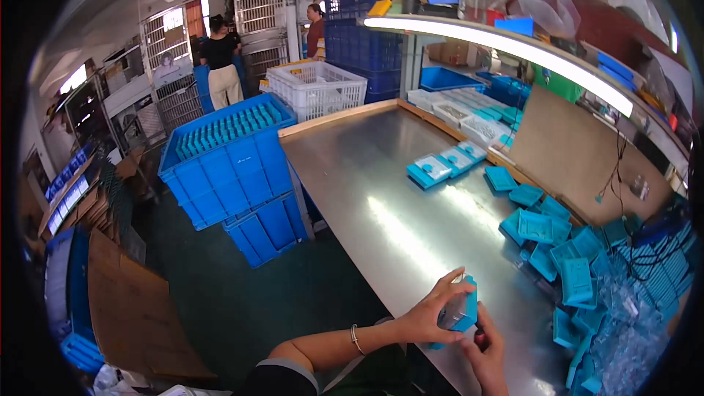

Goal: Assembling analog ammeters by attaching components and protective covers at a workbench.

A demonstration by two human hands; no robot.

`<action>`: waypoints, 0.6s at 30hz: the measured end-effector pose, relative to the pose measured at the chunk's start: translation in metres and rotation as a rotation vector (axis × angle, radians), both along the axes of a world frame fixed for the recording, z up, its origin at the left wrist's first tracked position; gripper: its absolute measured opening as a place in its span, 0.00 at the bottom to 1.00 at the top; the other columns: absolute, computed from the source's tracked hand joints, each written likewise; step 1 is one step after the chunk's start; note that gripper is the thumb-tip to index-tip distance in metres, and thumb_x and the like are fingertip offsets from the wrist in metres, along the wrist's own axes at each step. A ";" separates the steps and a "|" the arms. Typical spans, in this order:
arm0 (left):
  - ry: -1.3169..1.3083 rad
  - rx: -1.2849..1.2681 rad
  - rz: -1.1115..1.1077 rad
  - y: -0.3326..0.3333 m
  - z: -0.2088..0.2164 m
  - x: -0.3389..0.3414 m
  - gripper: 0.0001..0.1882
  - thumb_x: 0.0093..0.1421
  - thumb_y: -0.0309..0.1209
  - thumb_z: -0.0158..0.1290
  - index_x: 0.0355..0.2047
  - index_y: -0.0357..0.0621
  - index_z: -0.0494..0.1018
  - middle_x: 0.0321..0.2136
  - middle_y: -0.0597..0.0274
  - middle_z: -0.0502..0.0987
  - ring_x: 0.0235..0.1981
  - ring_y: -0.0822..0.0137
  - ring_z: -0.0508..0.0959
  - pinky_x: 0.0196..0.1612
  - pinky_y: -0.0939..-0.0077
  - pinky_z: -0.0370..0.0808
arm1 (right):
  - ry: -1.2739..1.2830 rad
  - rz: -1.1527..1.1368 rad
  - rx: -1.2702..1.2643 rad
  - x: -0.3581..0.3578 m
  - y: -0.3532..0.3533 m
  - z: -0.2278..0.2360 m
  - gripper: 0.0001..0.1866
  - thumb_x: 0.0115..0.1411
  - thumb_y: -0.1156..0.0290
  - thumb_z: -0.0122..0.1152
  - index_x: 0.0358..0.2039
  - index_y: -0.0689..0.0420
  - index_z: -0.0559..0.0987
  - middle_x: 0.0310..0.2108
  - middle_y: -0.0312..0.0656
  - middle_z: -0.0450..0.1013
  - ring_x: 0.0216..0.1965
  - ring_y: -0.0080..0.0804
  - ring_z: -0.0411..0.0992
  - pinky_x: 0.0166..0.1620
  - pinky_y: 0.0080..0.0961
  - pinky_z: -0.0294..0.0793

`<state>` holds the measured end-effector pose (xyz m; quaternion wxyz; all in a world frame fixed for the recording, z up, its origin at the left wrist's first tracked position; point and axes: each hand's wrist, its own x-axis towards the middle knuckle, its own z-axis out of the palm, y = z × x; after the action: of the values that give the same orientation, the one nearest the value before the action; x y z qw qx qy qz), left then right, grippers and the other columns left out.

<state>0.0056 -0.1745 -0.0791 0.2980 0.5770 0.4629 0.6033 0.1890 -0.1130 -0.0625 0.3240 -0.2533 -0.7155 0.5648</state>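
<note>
Over the near edge of the metal table, my left hand grips a small teal plastic box by its sides, thumb below and fingers above. A clear cover shows on the face turned toward my palm. My right hand is curled against the box's right lower edge, with its index finger along the side. A small dark reddish spot shows between thumb and fingers there, too small to name. To the right lies a heap of loose teal trays, several of them overlapping.
Teal boxes with clear covers stand in a row farther back on the metal table. Clear plastic parts pile up at right. A lit tube lamp spans above. Left of the table stands a blue crate. Two people stand far off.
</note>
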 end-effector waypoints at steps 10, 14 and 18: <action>0.889 0.005 0.433 0.002 -0.034 -0.002 0.35 0.47 0.39 0.60 0.56 0.48 0.62 0.61 0.50 0.54 0.62 0.48 0.55 0.56 0.34 0.51 | -0.087 -0.031 -0.119 -0.034 0.039 -0.037 0.21 0.51 0.77 0.63 0.47 0.67 0.73 0.29 0.41 0.74 0.25 0.17 0.70 0.30 0.15 0.71; 1.081 0.021 0.420 0.000 -0.044 -0.023 0.27 0.48 0.41 0.59 0.48 0.46 0.69 0.55 0.55 0.63 0.60 0.53 0.60 0.56 0.34 0.52 | -0.168 -0.015 -0.109 -0.029 0.037 -0.044 0.18 0.54 0.77 0.60 0.46 0.67 0.73 0.27 0.40 0.74 0.25 0.18 0.71 0.30 0.16 0.71; 1.127 -0.116 0.662 0.014 -0.031 -0.103 0.26 0.49 0.41 0.58 0.48 0.49 0.70 0.49 0.54 0.67 0.53 0.54 0.66 0.53 0.39 0.56 | -0.320 0.030 -0.005 -0.007 0.031 -0.026 0.17 0.55 0.78 0.58 0.46 0.67 0.73 0.35 0.44 0.75 0.26 0.21 0.73 0.33 0.17 0.73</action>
<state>-0.0969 -0.1609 -0.1096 -0.1609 0.6145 0.7332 0.2425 0.1819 -0.0825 -0.0880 0.1965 -0.3301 -0.7604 0.5237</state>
